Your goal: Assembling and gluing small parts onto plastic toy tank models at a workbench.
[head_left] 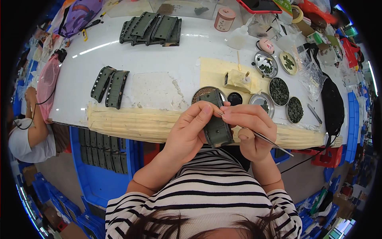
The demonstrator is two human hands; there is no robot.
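Observation:
A dark green curved panel with a toothed edge is in my left hand, whose fingers are closed around its left side and upper part. My right hand grips slim metal tweezers, which slant down to the right past the panel. The fingertips of both hands meet over the panel's upper part, and whatever lies between them is too small to make out. Just behind the panel are a round dish of brown grains, partly covered, and a small black round pot.
Two similar panels lie at left, with a stack of several farther back. At right stand bowls of small dark green parts and a steel dish. A blue crate with more panels sits below the table edge. A person's arm shows at far left.

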